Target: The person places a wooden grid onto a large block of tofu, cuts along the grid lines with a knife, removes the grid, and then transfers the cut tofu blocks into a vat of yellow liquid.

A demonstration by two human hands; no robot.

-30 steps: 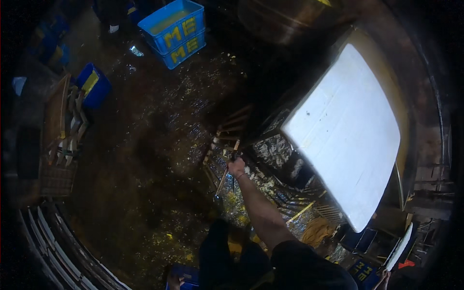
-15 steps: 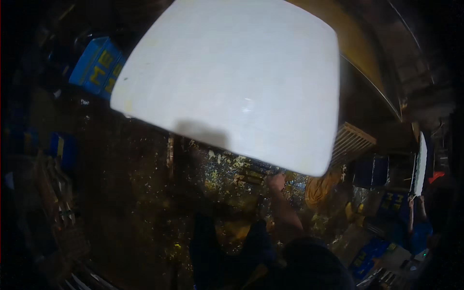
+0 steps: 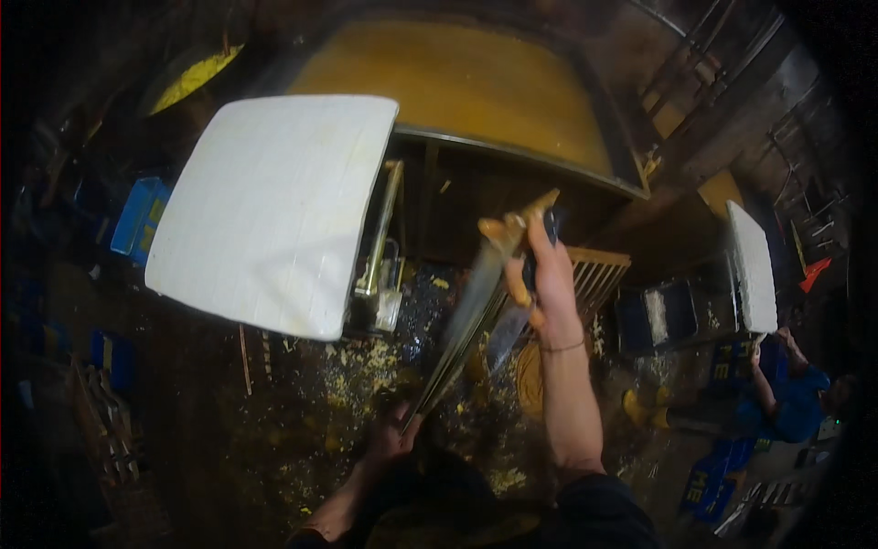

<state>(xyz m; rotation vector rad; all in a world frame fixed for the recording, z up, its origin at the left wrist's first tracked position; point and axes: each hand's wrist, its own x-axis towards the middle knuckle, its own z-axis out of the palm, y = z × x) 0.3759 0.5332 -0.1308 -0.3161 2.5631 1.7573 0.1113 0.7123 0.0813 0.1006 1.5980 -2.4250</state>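
My right hand (image 3: pixel 549 284) is raised in front of me, its fingers closed round the brown and black handle of what looks like a handsaw (image 3: pixel 471 320). The long metal blade is blurred and tapers down toward me. At its narrow end my left hand (image 3: pixel 393 435) grips the blade, low and in shadow; some fingers are hard to make out. A large white slab (image 3: pixel 274 210) with faint straight lines across its top stands beyond my hands to the left. Neither hand touches the slab.
A wide vat of yellowish-brown liquid (image 3: pixel 457 78) has a metal rim at the back. Right of my hand is a slatted wooden rack (image 3: pixel 599 274). At far right, a person in blue (image 3: pixel 791 403) has hands at another white slab (image 3: pixel 753 265). Pale scraps (image 3: pixel 366 375) litter the wet floor.
The white slab, which filled much of the view, now appears smaller and farther left. My right hand has come up with the saw, and my left hand is now visible on its blade.
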